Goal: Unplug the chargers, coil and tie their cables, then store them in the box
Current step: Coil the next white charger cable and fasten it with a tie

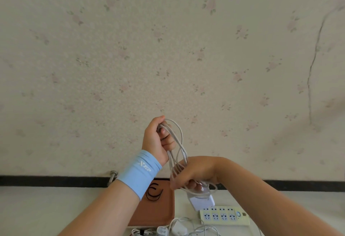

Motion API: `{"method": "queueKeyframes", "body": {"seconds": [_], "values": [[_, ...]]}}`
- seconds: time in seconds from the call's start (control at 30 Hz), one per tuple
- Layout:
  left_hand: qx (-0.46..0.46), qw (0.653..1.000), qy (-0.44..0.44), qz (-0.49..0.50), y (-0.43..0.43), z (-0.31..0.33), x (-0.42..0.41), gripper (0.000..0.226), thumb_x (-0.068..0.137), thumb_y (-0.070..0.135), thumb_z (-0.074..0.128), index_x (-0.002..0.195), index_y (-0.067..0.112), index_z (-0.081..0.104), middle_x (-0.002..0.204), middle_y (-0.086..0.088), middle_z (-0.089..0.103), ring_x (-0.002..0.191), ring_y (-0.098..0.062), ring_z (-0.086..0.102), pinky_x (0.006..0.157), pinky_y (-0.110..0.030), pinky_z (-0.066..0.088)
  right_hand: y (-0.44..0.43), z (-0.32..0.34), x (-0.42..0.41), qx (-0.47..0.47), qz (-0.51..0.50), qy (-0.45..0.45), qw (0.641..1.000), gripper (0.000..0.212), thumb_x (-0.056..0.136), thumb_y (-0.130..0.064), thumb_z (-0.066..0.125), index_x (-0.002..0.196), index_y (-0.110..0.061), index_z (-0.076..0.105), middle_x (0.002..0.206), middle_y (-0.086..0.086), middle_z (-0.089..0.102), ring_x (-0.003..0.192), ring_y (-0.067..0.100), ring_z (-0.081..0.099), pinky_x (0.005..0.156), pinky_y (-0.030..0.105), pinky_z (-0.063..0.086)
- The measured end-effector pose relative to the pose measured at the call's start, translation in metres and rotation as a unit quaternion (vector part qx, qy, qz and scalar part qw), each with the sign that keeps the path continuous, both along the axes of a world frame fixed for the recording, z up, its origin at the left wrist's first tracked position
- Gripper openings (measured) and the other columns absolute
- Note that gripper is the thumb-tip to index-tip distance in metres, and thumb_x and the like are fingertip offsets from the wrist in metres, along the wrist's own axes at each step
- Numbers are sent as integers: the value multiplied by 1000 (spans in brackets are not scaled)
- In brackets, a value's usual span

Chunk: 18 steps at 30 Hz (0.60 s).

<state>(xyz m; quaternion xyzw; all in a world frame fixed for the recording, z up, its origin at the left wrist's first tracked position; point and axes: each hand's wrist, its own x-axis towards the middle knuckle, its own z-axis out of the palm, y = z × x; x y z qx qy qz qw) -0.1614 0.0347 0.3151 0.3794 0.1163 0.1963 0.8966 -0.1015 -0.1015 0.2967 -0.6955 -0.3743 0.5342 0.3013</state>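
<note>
The left hand (157, 139) is gripping the top of the looped white cable (180, 138), held up before the wall. The right hand (195, 173) is clutching the lower loops, with the charger (202, 201) dangling above the power strip (225, 216) beside a brown tray (155, 213).

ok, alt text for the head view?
Two hands hold a looped white cable: the left hand grips the top, the right hand the bottom, a charger just below. Beneath lie a tray with black bands, a power strip and more chargers.
</note>
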Motion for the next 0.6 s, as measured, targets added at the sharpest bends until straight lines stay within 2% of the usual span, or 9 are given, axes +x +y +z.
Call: {"method": "queueKeyframes", "body": {"seconds": [0.1, 0.2, 0.3, 0.37, 0.43, 0.47, 0.53, 0.6], "values": [[-10, 1000, -5, -22, 8, 2, 0, 48, 92, 26, 46, 47, 19, 33, 44, 5, 24, 40, -11, 13, 37, -16, 15, -2, 0, 1, -5, -21, -38, 999, 14, 79, -17, 77, 92, -13, 77, 79, 12, 63, 60, 16, 53, 57, 26, 43], [4, 1000, 20, -8, 25, 9, -1, 54, 92, 26, 49, 44, 22, 26, 42, 5, 16, 44, -14, 9, 40, -21, 16, -7, 7, 9, -3, -26, 13, 1000, 19, 87, -13, 74, 104, -7, 75, 99, 14, 74, 63, 14, 59, 63, 26, 47], [73, 995, 75, 9, 33, 13, -5, 57, 96, 29, 56, 46, 22, 32, 41, 3, 18, 38, -15, 21, 45, -27, 38, -13, 17, 18, 12, 2, 51, 999, 6, 93, -9, 67, 97, -12, 69, 113, 17, 73, 56, 10, 59, 54, 17, 49], [128, 987, 100, -1, 36, 14, -7, 53, 97, 32, 58, 50, 18, 37, 42, 0, 23, 39, -17, 32, 57, -35, 49, -17, 19, 22, 24, 25, 72, 997, 13, 87, -9, 74, 84, -17, 65, 121, 27, 63, 69, 17, 63, 59, 19, 53], [196, 973, 124, -17, 40, 13, -8, 52, 98, 35, 56, 53, 14, 41, 43, -2, 31, 43, -19, 47, 74, -40, 54, -24, 21, 25, 18, 20, 100, 995, 21, 89, -4, 69, 78, -17, 57, 116, 27, 61, 83, 26, 72, 72, 26, 58], [237, 962, 135, -21, 42, 11, -8, 52, 99, 35, 54, 54, 13, 44, 44, -3, 36, 47, -21, 55, 82, -41, 53, -26, 20, 27, 9, 0, 105, 994, 22, 93, 0, 63, 79, -16, 54, 109, 23, 66, 83, 27, 74, 74, 29, 59], [315, 935, 156, -37, 46, 8, -10, 52, 102, 31, 48, 55, 9, 51, 49, -7, 48, 63, -27, 69, 90, -38, 50, -30, 16, 32, -12, -53, 48, 997, 19, 96, 2, 53, 86, -14, 54, 90, 9, 72, 69, 24, 71, 68, 31, 59], [357, 913, 182, -76, 48, 6, -12, 46, 102, 21, 46, 61, 5, 60, 64, -15, 65, 82, -35, 73, 93, -37, 53, -32, 11, 34, -33, -82, -49, 995, 16, 96, 0, 48, 90, -14, 54, 78, 2, 70, 57, 21, 59, 61, 32, 53]]}}
